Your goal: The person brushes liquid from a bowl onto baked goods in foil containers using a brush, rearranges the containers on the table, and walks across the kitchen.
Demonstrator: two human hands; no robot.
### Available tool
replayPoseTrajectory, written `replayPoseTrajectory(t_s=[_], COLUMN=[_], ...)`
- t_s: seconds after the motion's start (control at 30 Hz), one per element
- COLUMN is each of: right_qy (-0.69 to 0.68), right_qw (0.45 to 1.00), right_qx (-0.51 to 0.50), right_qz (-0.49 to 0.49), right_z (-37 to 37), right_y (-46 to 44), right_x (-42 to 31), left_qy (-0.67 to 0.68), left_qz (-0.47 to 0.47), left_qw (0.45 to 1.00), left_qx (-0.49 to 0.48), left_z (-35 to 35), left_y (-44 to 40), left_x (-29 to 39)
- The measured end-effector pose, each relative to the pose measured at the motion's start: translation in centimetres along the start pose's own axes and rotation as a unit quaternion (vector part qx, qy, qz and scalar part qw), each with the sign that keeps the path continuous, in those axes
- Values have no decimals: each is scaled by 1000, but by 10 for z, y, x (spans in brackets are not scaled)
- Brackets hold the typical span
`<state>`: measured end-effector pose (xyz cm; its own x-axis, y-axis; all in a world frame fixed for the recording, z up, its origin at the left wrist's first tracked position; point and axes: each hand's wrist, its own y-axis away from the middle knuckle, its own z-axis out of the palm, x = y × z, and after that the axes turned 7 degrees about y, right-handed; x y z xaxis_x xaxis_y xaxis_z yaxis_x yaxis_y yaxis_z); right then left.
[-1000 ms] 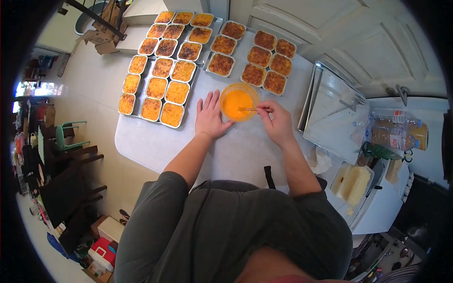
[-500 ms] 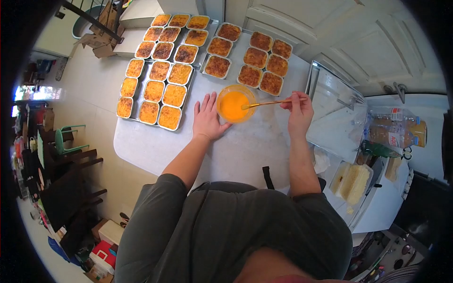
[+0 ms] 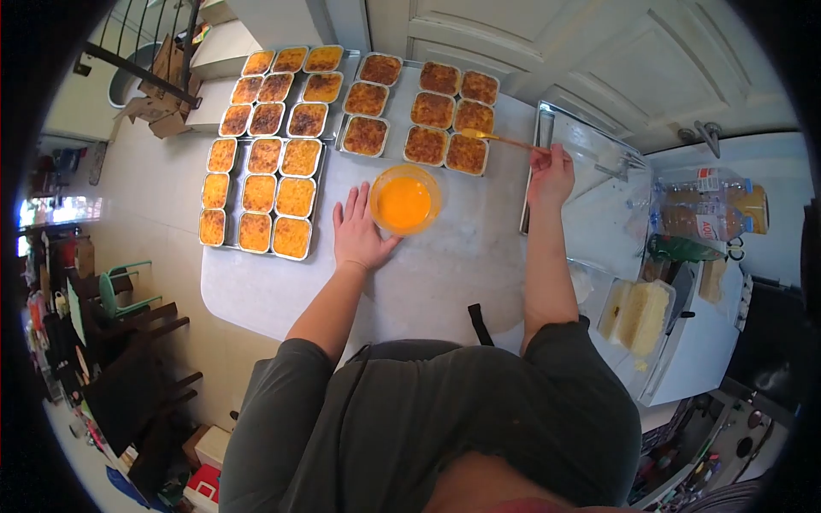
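My right hand (image 3: 550, 173) is closed around the handle of a pastry brush (image 3: 510, 141). The brush's bristles are over a browned baked dish in a foil tray (image 3: 469, 152), in the group at the table's back right; whether they touch the top I cannot tell. My left hand (image 3: 360, 232) lies flat on the table with fingers spread, its thumb by the foot of a clear bowl (image 3: 405, 200) of bright orange-yellow liquid. More foil trays of baked food (image 3: 293, 197) stand in rows on metal trays to the left.
A large metal baking tray (image 3: 599, 154) lies at the table's right. Past it are plastic bottles (image 3: 710, 221) and a container with a pale yellow block (image 3: 637, 316). A white door (image 3: 599, 51) rises behind the table (image 3: 428, 282). Chairs (image 3: 128, 342) stand at left.
My right hand has lifted the brush out of the bowl and carried it forward, over the browned trays. My left hand stays flat beside the bowl. The whole view has shifted slightly.
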<state>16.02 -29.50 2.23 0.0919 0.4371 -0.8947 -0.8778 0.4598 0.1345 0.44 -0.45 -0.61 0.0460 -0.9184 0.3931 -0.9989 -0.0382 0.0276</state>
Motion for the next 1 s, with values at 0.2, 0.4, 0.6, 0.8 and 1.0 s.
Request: replayPoseTrajectory(t_s=[0.2,0.4,0.6,0.8,1.0], right_qy=[76,125,125,175,216], right_qw=[996,977,978,966,955], right_qx=[9,31,-37,-3,-67], right_qz=[-56,-168,-161,-192,-189], right_z=[14,10,34,31,40], right_y=[-22,-19,-12,-3,-1], right_x=[24,10,14,3,7], left_qy=[-6,-10,-9,-14,-12], left_qz=[-3,-3,-7,-1,-4], left_qw=[1000,1000,1000,1000,1000], left_qx=[-6,-3,-9,-2,-8], left_z=[1,1,0,3,0], left_y=[-1,0,0,0,0], left_x=[0,-1,2,-1,1])
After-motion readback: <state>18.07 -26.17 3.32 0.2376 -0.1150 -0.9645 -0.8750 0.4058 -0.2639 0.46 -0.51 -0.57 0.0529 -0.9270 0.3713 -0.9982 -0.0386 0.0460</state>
